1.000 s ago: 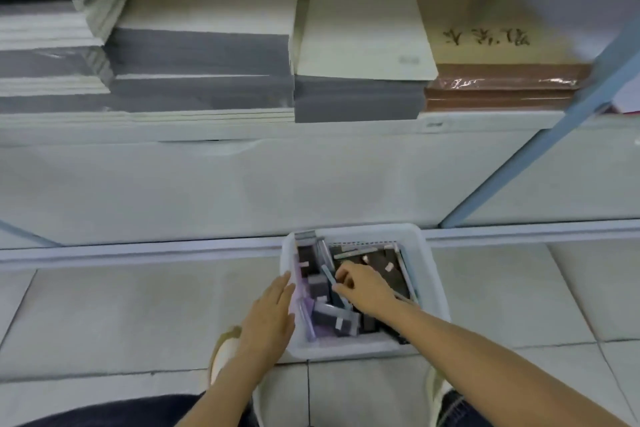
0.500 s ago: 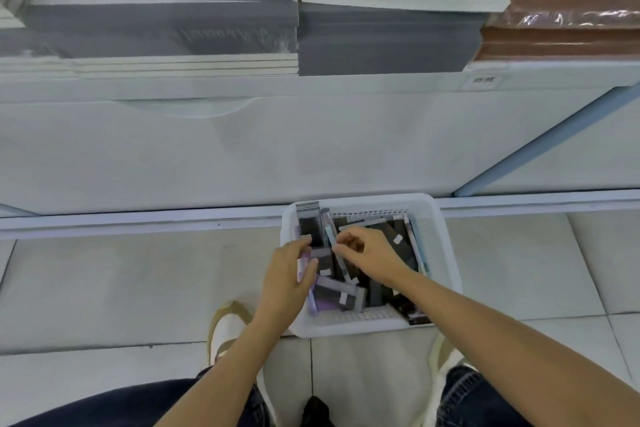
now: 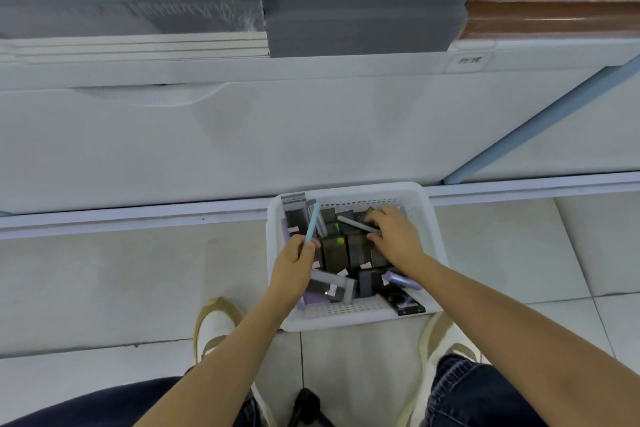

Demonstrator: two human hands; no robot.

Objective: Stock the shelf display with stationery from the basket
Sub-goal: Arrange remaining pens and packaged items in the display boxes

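Head view: the only view; it looks down past a shelf front to the floor.
Basket point(image 3: 348, 188): one, white and perforated, on the tiles against the shelf base and between the person's feet (probably set there so both hands reach it).
Stationery in basket: dark flat boxes point(image 3: 334, 255) with pale labels, lying jumbled and overlapping; several, but an exact count is not possible.
Left hand point(image 3: 294, 265): curled round the lower end of a light-blue pen point(image 3: 312, 221), which points up and away over the basket's left side (held by the end, apparently so it lifts free of the boxes).
Right hand point(image 3: 396, 236): over the far right of the basket, with fingers and thumb closed on a grey pen point(image 3: 355, 224) lying across the boxes; the grip appears to be a pinch.
Loose pens counted: two, one to each hand.
Shelf point(image 3: 311, 71): white edge above the basket, with one small price tag point(image 3: 465, 61).
Shelf stock: three stacks, namely grey paper stacks point(image 3: 363, 21) left and centre and one brown wrapped stack point(image 3: 554, 15) right.
Step in hand: picking pens; none is on the shelf yet.
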